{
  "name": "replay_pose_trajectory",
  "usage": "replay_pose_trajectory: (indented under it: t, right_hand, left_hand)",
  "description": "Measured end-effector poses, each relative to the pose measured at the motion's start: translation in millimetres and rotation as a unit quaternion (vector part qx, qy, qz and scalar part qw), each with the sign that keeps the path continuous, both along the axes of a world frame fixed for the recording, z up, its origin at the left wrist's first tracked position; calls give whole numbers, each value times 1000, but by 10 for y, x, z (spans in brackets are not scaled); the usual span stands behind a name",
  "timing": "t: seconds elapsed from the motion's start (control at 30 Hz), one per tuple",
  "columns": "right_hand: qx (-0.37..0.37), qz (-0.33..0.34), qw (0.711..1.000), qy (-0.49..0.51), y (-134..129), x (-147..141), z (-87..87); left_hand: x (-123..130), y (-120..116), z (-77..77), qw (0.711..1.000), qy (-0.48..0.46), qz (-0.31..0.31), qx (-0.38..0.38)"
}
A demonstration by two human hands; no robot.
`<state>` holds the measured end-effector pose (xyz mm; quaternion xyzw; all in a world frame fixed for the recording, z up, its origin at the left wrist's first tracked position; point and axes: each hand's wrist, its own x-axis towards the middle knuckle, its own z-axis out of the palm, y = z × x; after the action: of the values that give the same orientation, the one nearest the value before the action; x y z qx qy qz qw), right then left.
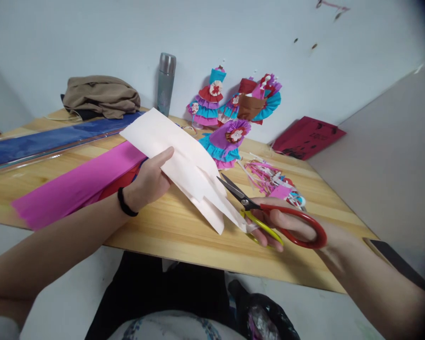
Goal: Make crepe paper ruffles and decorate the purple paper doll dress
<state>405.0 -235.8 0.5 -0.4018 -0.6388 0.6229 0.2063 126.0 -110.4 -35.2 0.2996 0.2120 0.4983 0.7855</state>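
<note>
My left hand (152,179) grips a white sheet of paper (170,146), thumb on top and fingers hidden beneath. The sheet is folded or layered and has a partly cut strip trailing off its right end. In my right hand (269,224) are scissors (246,202) with one red and one yellow handle. Their dark blades stand slightly apart and point left, close to the right edge of the paper. The tip of the white strip reaches the fingers of my right hand beside the yellow handle; whether they pinch it I cannot tell.
Pink crepe paper (81,184) and a blue packet (56,137) lie left. A brown cloth (101,97), a flask (166,85) and ruffled paper dresses (212,104) stand behind. Paper scraps (276,182), a red bag (308,138) and a dark phone-like object (400,262) are right.
</note>
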Motion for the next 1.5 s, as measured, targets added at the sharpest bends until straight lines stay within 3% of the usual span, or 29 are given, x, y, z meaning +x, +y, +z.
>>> replay_pose_trajectory:
  t: [0.27,0.43,0.6,0.9,1.13,1.5]
  right_hand:
    - [-5,-1,999,53,-106,259,-201]
    - [0,-34,999,2,-135,217,-23]
    - [25,-73,992,-104,-64,-50,178]
    - [48,-64,987,-137,210,-153,100]
    - [39,-72,986,-146,201,-205,185]
    - [41,-80,986,-143,226,-265,160]
  left_hand:
    - [-8,8,93,999,-6,5,-45]
    - [22,-32,106,999,0,13,-40]
    - [29,-43,15,999,2,4,31]
    - [21,-106,49,999,-6,-10,32]
    - [17,-107,54,999,9,-17,28]
    - [43,-80,-20,998,7,-3,54]
